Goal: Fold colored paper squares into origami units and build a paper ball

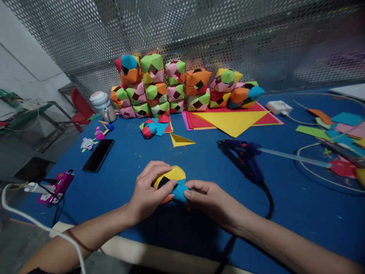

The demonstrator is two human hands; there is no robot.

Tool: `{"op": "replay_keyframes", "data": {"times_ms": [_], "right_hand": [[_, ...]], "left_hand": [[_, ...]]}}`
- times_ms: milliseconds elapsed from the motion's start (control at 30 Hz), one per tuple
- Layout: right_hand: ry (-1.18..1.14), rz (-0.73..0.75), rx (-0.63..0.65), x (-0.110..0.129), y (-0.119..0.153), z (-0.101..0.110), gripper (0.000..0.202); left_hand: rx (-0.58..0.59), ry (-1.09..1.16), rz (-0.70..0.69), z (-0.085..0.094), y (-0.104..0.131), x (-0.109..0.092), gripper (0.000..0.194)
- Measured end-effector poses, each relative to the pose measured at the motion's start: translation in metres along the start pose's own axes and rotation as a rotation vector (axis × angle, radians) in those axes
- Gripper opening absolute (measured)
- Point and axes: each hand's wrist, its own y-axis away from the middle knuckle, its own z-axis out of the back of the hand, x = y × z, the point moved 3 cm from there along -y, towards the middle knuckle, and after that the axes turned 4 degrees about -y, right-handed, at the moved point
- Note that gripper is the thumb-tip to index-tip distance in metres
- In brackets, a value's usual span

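Between my two hands is a folded paper ball [180,192] with yellow, blue and orange faces and a dark opening on its side. My left hand [152,184] wraps round its left side, thumb across the front. On the right, my right hand [207,198] pinches the blue part between thumb and fingers. Beyond the hands lies a small folded yellow paper piece [180,140]. A dark blue glue gun [245,154] with a long clear glue stick [293,156] rests to the right, a small red light showing on it.
Many finished paper balls [152,95] are stacked along the mesh wall [199,34]. Coloured sheets [232,120] lie before them. Left are a phone [98,155], a pink power strip [58,188] and a bottle [102,106]. Paper strips [346,129] and a white charger [278,107] lie right.
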Motion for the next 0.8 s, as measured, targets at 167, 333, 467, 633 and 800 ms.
{"op": "replay_keyframes", "data": {"times_ms": [167,333,467,633,800], "right_hand": [[0.062,0.016,-0.011,0.003,0.000,0.002,0.021],[0.237,0.014,-0.037,0.010,0.003,0.009,0.025],[0.306,-0.020,-0.069,0.019,0.005,0.015,0.031],[0.449,-0.038,-0.068,0.025,0.003,0.020,0.028],[0.500,-0.050,-0.065,0.027,0.003,0.022,0.028]], "left_hand": [[0.056,0.031,0.043,0.002,-0.001,-0.001,0.025],[0.223,0.012,0.088,0.003,-0.001,0.000,0.036],[0.328,-0.022,0.100,0.000,0.000,0.001,0.033],[0.387,0.007,0.094,-0.006,-0.001,0.002,0.028],[0.398,0.073,0.029,-0.010,-0.002,0.003,0.027]]}}
